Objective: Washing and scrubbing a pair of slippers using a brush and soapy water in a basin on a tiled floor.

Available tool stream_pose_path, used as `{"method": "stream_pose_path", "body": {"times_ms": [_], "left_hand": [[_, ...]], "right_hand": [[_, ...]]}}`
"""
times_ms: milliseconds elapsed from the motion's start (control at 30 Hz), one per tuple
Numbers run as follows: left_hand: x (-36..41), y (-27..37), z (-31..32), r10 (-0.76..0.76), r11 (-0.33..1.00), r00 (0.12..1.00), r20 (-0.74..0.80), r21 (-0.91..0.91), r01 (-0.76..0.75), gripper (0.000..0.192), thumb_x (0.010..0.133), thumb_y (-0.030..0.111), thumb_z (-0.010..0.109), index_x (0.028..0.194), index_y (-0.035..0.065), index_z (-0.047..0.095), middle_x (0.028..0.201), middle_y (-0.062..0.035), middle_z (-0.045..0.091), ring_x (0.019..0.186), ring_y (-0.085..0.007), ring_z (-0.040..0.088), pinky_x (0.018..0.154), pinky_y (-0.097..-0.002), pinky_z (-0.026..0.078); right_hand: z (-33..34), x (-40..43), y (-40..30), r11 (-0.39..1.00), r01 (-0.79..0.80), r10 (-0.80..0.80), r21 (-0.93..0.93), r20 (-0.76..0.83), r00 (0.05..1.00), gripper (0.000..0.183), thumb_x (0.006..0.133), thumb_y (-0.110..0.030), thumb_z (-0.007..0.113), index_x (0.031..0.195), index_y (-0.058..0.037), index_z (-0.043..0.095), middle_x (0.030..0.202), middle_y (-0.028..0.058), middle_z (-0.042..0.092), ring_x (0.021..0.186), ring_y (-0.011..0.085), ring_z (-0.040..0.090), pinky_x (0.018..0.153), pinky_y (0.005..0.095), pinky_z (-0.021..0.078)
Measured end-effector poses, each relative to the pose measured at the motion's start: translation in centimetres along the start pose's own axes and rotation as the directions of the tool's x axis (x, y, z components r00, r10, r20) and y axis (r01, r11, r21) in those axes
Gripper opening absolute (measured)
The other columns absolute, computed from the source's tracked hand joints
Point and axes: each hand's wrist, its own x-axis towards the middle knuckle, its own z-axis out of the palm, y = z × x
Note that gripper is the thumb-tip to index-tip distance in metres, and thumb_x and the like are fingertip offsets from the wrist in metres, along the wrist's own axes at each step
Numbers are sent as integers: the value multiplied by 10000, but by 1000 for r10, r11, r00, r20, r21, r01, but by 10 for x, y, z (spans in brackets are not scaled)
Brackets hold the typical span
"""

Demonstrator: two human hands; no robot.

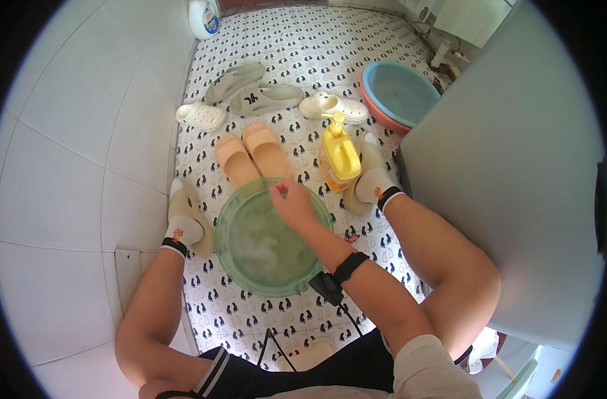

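Observation:
My right hand (pixel 293 202) hangs over the far right part of a round green translucent plastic basin (pixel 225 267). Its fingers are curled in, and I see nothing held in them. Cloudy water (pixel 256 249) with pale foam fills the basin, which sits on the floor between my feet. Just beyond the basin's far rim lies a pair of peach-orange slippers (pixel 256 154). A yellow pump bottle (pixel 341 157) stands by my right foot, to the right of the hand. My left hand is out of view.
Grey-green slides (pixel 266 98), a white clog (pixel 202 116) and another white clog shoe (pixel 351 108) lie farther off. Blue and pink basins (pixel 400 92) are stacked at the right, near a large grey cabinet-like surface (pixel 508 164). A white detergent bottle (pixel 204 20) stands by the tiled wall (pixel 64 199).

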Motion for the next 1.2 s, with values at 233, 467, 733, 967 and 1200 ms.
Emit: {"method": "stream_pose_path", "body": {"times_ms": [233,467,733,967,1200], "left_hand": [[27,-5,-18,264,961,927,265,7,-276,161,944,-47,589,1009,-68,734,1071,-215,718,785,-231,672,678,-300,509],[19,-3,2,-75,996,996,-57,54,78,172,942,-30,578,1006,-80,730,1061,-228,714,788,-240,682,687,-305,514],[15,3,-11,-243,970,970,6,13,242,167,929,-16,593,971,-99,732,1037,-260,721,800,-258,708,697,-305,538],[18,-2,-1,-158,980,981,-109,105,169,159,933,-35,576,957,-99,719,1025,-236,724,819,-253,715,693,-307,543],[12,-2,-14,-184,982,982,40,54,181,163,973,-4,592,965,-102,722,1012,-230,730,752,-238,692,658,-291,538]], "right_hand": [[-4,-4,11,998,-57,57,22,-6,998,269,924,-279,676,904,-12,709,892,169,723,863,347,688,795,443,538],[-1,-7,25,998,-68,68,20,-4,998,260,918,-270,679,884,-13,705,856,169,723,849,360,692,790,458,538],[7,-9,25,997,-71,72,30,-24,997,268,912,-276,679,880,-11,705,856,185,725,842,380,695,781,461,544],[0,-8,43,997,-73,72,-22,-21,997,295,916,-303,661,877,-14,704,879,190,718,863,385,684,787,474,537],[7,-8,51,990,-126,125,61,15,992,270,911,-285,672,873,-19,699,871,179,711,875,372,677,795,482,528]]}}
